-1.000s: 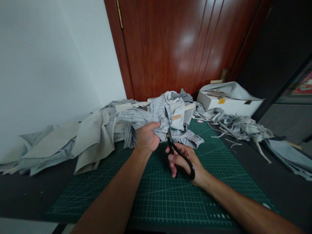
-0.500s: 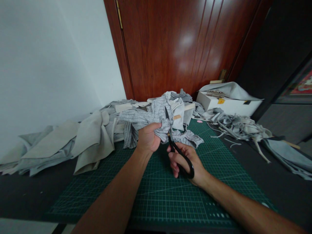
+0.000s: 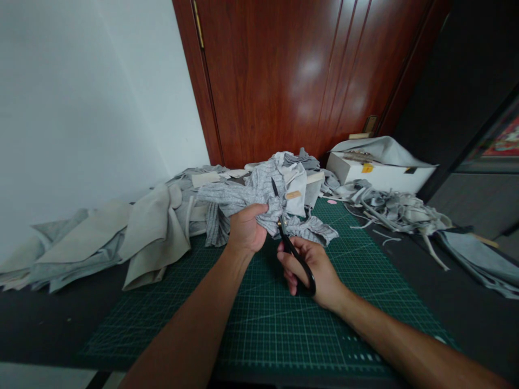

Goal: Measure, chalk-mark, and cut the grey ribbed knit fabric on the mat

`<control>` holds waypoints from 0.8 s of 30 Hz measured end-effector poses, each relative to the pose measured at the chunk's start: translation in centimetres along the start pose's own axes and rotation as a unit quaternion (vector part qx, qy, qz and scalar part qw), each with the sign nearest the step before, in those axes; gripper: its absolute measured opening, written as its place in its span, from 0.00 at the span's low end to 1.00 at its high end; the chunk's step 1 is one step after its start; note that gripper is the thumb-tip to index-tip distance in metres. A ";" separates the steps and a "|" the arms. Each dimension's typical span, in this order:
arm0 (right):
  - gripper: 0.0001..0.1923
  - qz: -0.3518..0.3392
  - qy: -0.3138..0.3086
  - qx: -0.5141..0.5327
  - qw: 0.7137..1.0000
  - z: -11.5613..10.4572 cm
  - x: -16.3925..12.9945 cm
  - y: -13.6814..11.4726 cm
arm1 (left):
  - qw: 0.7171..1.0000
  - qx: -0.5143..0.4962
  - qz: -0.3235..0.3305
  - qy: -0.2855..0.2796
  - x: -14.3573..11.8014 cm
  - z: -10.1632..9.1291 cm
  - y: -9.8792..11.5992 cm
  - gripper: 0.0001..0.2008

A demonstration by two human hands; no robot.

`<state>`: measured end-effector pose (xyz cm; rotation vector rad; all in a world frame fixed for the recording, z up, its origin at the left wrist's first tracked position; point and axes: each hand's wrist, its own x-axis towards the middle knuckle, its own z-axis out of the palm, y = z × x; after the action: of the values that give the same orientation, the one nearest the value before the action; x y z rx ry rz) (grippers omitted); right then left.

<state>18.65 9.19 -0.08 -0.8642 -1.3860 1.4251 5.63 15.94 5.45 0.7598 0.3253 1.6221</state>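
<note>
Gathered grey ribbed fabric (image 3: 235, 195) is pinched in my left hand (image 3: 248, 228), thumb on top, above the cutting mat. My right hand (image 3: 310, 267) grips black-handled scissors (image 3: 298, 256) from the right, fingers wrapped round the handles. One dark blade lies across the front of the cloth, pointing up and away. Where the other blade sits is hidden by the folds. A ruffled end of the fabric (image 3: 318, 229) hangs to the right of the blades. Below both hands lies the green gridded cutting mat (image 3: 263, 324).
Folded grey and beige cloth pieces (image 3: 89, 237) lie on the left. Behind my hands is a heap of grey scraps (image 3: 304, 162). A white box (image 3: 389, 175) stands at the back right, with a tangle of cloth strips (image 3: 405, 210) before it. A wooden door (image 3: 284, 81) closes off the back.
The scissors have turned slightly in my right hand: the handles sit closer together and the blade tip has shifted a little left. My left hand and the fabric have hardly moved.
</note>
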 end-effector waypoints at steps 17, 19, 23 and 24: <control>0.22 0.003 0.032 0.023 0.999 0.1 0.4 -0.1 | 0.999 0.020 -0.018 0.033 -0.3 -0.1 -0.4 0.28; 0.22 0.004 0.036 0.023 0.999 0.0 0.5 -0.1 | 0.999 0.022 -0.022 0.031 -0.4 -0.1 -0.6 0.27; 0.22 -0.001 0.036 0.020 0.999 -0.2 0.4 0.1 | 0.999 0.023 -0.024 0.027 -0.6 -0.1 -0.7 0.27; 0.21 -0.002 0.035 0.018 0.999 -0.2 0.4 0.1 | 0.999 0.024 -0.024 0.028 -0.6 -0.1 -0.7 0.27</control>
<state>18.70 9.64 -0.20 -0.8783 -1.3057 1.3998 6.13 15.52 4.77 0.7394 0.4212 1.5960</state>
